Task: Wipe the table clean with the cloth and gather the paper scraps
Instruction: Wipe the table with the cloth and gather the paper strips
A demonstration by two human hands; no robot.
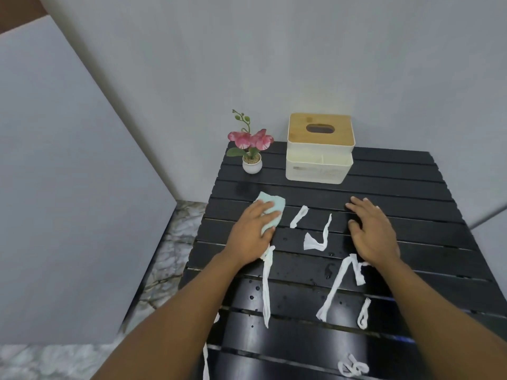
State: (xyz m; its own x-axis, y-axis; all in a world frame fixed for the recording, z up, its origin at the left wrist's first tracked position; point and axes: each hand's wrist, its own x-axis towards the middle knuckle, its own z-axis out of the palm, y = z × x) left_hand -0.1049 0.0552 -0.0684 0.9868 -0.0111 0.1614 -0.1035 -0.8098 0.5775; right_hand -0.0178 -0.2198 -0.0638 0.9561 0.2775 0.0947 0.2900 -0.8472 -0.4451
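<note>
A black slatted table fills the middle and right of the view. My left hand lies flat on a pale mint cloth near the table's left side, fingers straight, pressing it down. My right hand rests open and flat on the table to the right of the cloth. Several white paper scraps lie around: a short strip and a bent piece between my hands, a long strip below my left wrist, another long strip by my right wrist. Water drops dot the slats.
A white tissue box with a wooden lid stands at the table's back, against the grey wall. A small white pot with pink flowers sits at the back left corner. Marble floor shows beyond the table's left edge.
</note>
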